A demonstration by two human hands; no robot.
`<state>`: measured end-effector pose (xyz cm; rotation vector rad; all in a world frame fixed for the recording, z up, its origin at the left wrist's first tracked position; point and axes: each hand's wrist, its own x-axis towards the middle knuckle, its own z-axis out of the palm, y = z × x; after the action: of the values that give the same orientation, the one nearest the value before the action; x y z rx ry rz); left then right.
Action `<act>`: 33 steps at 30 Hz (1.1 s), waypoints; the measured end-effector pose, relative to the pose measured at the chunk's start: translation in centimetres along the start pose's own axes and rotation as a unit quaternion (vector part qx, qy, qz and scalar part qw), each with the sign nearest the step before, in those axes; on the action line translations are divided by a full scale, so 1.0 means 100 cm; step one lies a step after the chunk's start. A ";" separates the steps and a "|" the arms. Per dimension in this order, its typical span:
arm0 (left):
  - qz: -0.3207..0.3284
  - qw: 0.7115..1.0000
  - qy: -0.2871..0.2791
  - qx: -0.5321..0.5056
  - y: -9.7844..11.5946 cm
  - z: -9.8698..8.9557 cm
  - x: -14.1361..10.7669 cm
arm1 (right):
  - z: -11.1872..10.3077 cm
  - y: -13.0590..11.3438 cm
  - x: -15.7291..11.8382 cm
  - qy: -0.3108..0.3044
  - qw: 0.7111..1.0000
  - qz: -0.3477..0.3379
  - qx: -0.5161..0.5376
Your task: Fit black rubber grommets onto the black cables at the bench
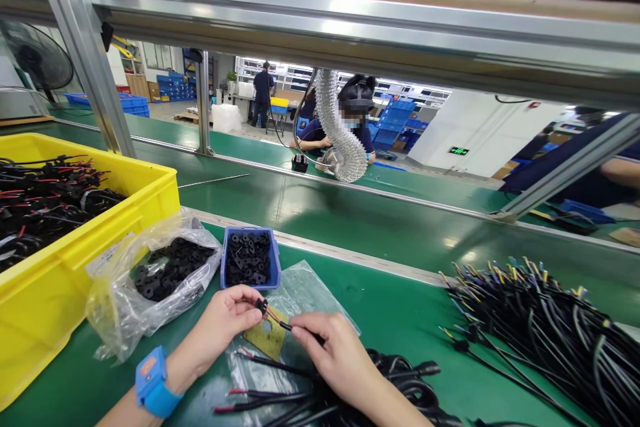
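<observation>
My left hand (220, 323) pinches a small black plastic part (261, 305) between thumb and fingertips. Orange and dark wires run from that part into a black cable (285, 326). The cable's sheathed length is gripped by my right hand (336, 350), fingers closed round it. Beneath both hands lie a yellowish pad (273, 345) with a round mark and a clear plastic sheet (320, 293). Just beyond my left hand stands a small blue bin (275, 267) of black plastic parts. More black cables (265, 395), some with red wire ends, lie below my right hand.
A yellow crate (55, 300) full of cables stands at left, beside a clear bag (117, 310) of black parts. Cables with stripped ends (560, 340) are heaped at right. A metal rail (360, 260) crosses the green bench; a flexible duct (345, 153) hangs beyond, before a seated co-worker.
</observation>
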<state>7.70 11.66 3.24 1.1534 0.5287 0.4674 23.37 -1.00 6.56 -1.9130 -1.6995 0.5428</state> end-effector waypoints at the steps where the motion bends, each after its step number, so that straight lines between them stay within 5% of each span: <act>1: 0.003 1.000 0.007 0.008 0.000 0.000 0.001 | 0.000 0.000 0.000 -0.005 1.000 -0.003 -0.003; 7: 0.043 0.996 0.002 0.081 -0.005 -0.004 0.002 | -0.001 -0.002 0.000 -0.023 1.000 -0.009 -0.012; 13: 0.137 0.958 0.002 0.253 -0.002 0.010 -0.004 | -0.001 -0.002 0.001 -0.008 1.000 0.009 0.023; 24: 0.257 0.914 -0.017 0.315 -0.010 0.030 -0.003 | 0.003 0.006 0.007 -0.058 0.983 0.046 0.168; 33: 0.122 0.941 0.024 0.315 0.001 0.030 0.003 | -0.001 0.009 0.004 -0.080 0.988 0.051 0.119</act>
<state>9.76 9.72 4.18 1.8405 0.6014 0.5587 24.20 -0.69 6.07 -1.8310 -1.5560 0.9186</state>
